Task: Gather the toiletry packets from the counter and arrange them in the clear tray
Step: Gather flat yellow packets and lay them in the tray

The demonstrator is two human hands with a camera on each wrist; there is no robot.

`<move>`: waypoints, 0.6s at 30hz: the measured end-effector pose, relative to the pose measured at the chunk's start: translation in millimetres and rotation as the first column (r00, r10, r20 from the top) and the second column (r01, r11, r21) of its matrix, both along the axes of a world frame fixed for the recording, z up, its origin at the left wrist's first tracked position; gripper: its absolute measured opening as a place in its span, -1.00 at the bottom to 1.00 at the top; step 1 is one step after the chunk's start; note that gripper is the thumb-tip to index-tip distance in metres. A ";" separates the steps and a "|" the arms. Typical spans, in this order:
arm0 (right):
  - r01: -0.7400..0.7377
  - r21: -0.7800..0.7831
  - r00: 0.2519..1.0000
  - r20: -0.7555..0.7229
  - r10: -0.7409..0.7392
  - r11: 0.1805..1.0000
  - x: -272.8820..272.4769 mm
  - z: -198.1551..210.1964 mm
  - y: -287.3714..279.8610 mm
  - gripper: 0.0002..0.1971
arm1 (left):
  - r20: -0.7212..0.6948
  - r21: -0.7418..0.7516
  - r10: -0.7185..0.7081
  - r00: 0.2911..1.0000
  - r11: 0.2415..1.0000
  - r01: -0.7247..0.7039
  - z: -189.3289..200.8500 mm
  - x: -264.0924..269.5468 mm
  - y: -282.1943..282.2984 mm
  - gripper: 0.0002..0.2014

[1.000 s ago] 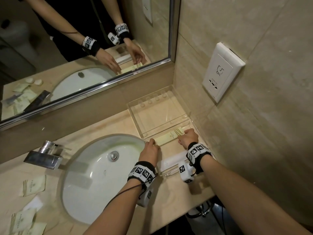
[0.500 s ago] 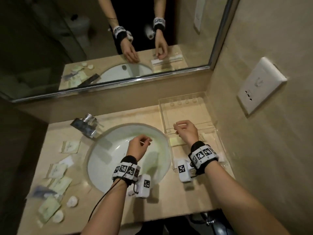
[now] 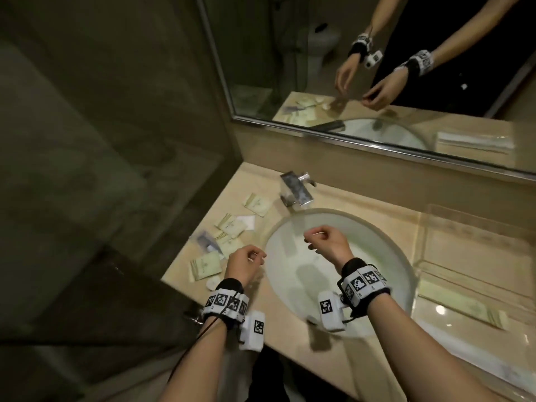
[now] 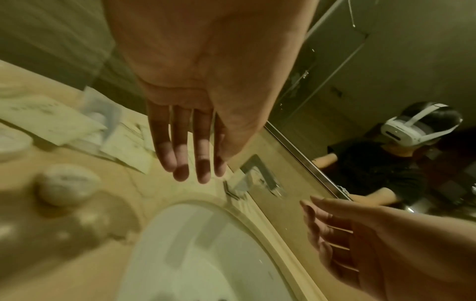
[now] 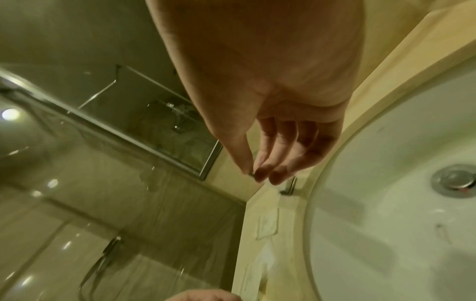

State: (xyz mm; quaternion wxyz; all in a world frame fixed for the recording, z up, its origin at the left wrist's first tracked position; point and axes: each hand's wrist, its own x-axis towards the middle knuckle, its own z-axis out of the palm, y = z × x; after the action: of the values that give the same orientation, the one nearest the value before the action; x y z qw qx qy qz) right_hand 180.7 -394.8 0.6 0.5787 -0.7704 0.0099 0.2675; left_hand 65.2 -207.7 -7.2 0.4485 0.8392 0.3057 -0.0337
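Head camera has both hands up in the air above the beige vanity counter (image 3: pixel 362 198), and neither one touches anything. The left hand (image 3: pixel 245 264) hangs over the counter's left strip, just left of the white sink basin (image 3: pixel 383 256), with its fingers loosely curled, the thumb near the forefinger, and nothing seen between them. Left wrist camera backs that up: four fingers hang almost straight, relaxed and bare.

The right hand (image 3: pixel 327 242) hovers over the sink basin's far left part, knuckles up, fingers softly bent. Right wrist camera shows the thumb tip close against the forefinger tip. Whether anything tiny sits between them cannot be told. From the left wrist camera that palm looks slack and holds nothing.

And the cream sachets (image 3: pixel 204 266)? They lie scattered on the counter left of the sink basin. The nearest lies just left of the left hand, two overlap farther back, and another rests near the chrome faucet (image 3: pixel 295 188) at the far rim. A grey-blue packet (image 3: pixel 206 242) sits among them, and a small round white piece (image 3: pixel 211 282) lies beside the nearest sachet.

Over on the right, a clear acrylic tray (image 3: pixel 464 227) stands on the counter with a long pale packet (image 3: pixel 464 307) in its near part, well apart from both hands. The mirror (image 3: pixel 290 53) on the far wall reflects both wrists.
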 end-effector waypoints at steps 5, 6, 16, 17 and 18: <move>-0.140 -0.072 0.990 -0.001 0.140 0.988 -12.8 -7.3 70.6 -0.93 | -0.046 0.022 0.098 0.994 0.995 -0.097 -15.8 -21.6 59.0 -0.87; -0.152 -0.089 0.988 -0.001 0.152 0.984 -14.4 -10.4 83.9 -0.92 | -0.058 0.033 0.115 0.992 0.993 -0.113 -20.5 -24.2 70.8 -0.88; -0.218 -0.326 0.976 -0.074 0.205 0.920 -32.8 -68.2 198.2 -0.60 | -0.197 0.145 0.169 0.966 0.979 -0.142 -61.8 -47.7 172.6 -0.57; -0.209 -0.360 0.978 -0.055 0.203 0.909 -35.0 -73.0 206.9 -0.56 | -0.219 0.167 0.153 0.964 0.979 -0.118 -65.6 -48.7 177.3 -0.50; -0.190 -0.390 0.981 -0.033 0.192 0.901 -37.0 -79.2 215.9 -0.52 | -0.239 0.193 0.134 0.962 0.977 -0.089 -69.2 -49.3 181.4 -0.45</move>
State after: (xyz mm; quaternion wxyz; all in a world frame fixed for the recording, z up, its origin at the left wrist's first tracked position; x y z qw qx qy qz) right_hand 143.7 -178.9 -78.6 0.3841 -0.8685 -0.0142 0.3131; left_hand 15.9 -26.4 -76.4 0.3294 0.8468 0.4087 -0.0862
